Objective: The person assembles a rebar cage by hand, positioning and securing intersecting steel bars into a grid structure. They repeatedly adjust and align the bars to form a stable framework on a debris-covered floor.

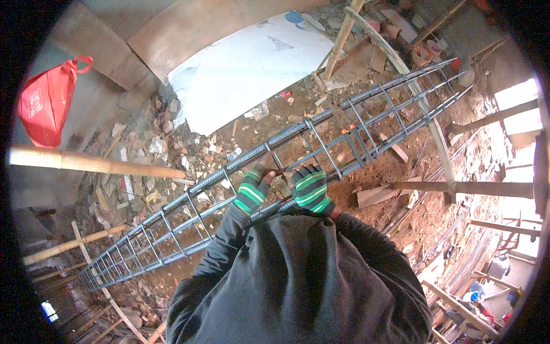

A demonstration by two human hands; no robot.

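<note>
A long steel rebar cage [211,179] crosses in front of me on a slant, from lower left to upper right. Its long ribbed bars are joined by several square stirrups. My left hand [252,190], in a black glove with green stripes, is closed at the cage's middle, thumb and fingers pinched by a short dark piece between the hands. My right hand [311,187], gloved alike, has its fingers curled beside the cage's middle bar. What exactly each hand grips is too small or hidden to tell. Several stirrups sit bunched together [360,144] to the right.
Bamboo poles [97,161] stick in from the left, and a wooden prop [427,106] crosses under the cage's right end. A red bag [48,106] hangs at upper left. Rubble [157,146] and a white sheet [246,63] lie beyond the cage. Planks [470,188] are at right.
</note>
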